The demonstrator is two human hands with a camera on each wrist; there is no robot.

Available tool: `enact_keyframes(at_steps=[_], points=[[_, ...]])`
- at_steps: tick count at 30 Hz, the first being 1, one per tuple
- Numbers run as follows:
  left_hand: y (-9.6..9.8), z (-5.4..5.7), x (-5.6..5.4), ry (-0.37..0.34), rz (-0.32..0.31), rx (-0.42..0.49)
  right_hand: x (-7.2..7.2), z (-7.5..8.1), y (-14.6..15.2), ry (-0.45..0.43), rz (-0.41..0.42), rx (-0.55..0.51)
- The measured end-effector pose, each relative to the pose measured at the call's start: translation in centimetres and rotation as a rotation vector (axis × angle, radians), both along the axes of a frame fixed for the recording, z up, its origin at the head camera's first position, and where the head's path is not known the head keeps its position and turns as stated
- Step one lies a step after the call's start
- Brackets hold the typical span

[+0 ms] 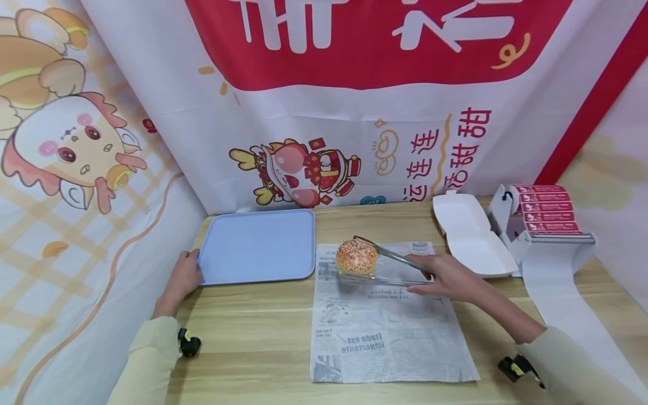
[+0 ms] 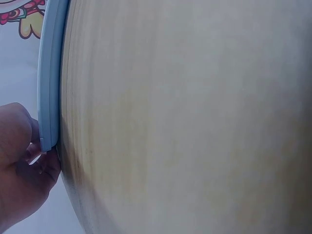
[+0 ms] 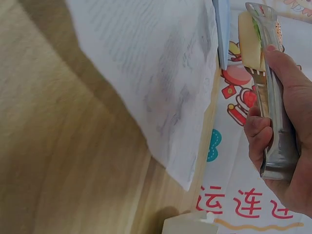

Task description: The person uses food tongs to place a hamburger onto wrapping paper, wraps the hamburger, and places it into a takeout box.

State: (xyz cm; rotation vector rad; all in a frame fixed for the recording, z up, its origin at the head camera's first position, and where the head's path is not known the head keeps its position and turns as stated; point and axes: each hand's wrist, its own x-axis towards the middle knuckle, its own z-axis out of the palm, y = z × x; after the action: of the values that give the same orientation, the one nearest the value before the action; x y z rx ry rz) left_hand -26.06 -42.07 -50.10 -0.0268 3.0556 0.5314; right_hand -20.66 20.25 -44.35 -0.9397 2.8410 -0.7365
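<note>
My left hand (image 1: pixel 184 274) grips the left edge of a blue tray (image 1: pixel 258 247). In the left wrist view the thumb lies above the tray's rim (image 2: pixel 48 87) and the fingers below it. My right hand (image 1: pixel 446 275) holds metal tongs (image 1: pixel 392 255) between thumb and fingers. A hamburger (image 1: pixel 357 256) with a sesame-topped bun is clamped between the tongs' ends, over the upper left part of a newsprint-patterned paper sheet (image 1: pixel 400 343). Green leaf shows between the bun halves of the hamburger (image 3: pixel 248 41) in the right wrist view.
Behind my right hand lies an opened white takeaway box (image 1: pixel 471 242). A label dispenser (image 1: pixel 557 239) with a red printed roll stands at the right, its blank backing strip (image 1: pixel 567 304) trailing forward. A printed cloth (image 1: pixel 304 107) hangs behind the wooden table (image 1: pixel 243 343).
</note>
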Motion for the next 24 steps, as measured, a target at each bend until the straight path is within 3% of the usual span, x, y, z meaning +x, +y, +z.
enact_keyframes(at_steps=[12,24], points=[[-0.2,-0.2,-0.1,0.017,-0.001,-0.012,2.1,-0.7,2.7,-0.057,-0.051,0.043],[-0.2,-0.5,-0.2,0.018,-0.001,-0.022,3.1,-2.3,4.2,-0.044,-0.068,0.033]])
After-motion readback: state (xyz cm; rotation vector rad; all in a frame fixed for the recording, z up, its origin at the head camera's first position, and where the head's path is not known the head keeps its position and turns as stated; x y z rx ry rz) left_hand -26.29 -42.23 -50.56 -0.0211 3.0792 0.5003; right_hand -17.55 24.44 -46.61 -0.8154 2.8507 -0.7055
